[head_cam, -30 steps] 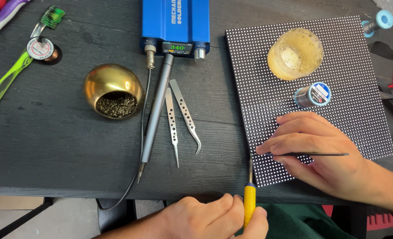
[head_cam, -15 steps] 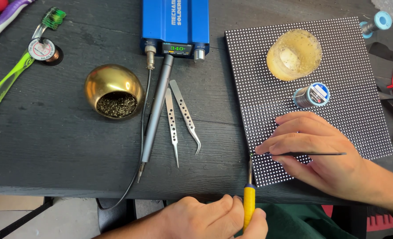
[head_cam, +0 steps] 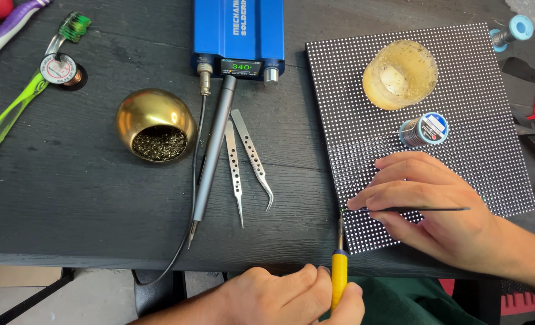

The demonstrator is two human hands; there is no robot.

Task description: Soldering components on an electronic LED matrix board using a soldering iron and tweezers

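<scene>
The left hand (head_cam: 285, 298) grips a yellow soldering iron (head_cam: 338, 274) at the near edge of the black table (head_cam: 69, 204). Its tip touches the left edge of the dotted light panel (head_cam: 490, 120). The right hand (head_cam: 436, 207) rests on the panel just beside that tip, pinching thin black tweezers (head_cam: 424, 209). Two silver tweezers (head_cam: 246, 159) lie well apart to the left, near a gold bowl (head_cam: 153, 120)
</scene>
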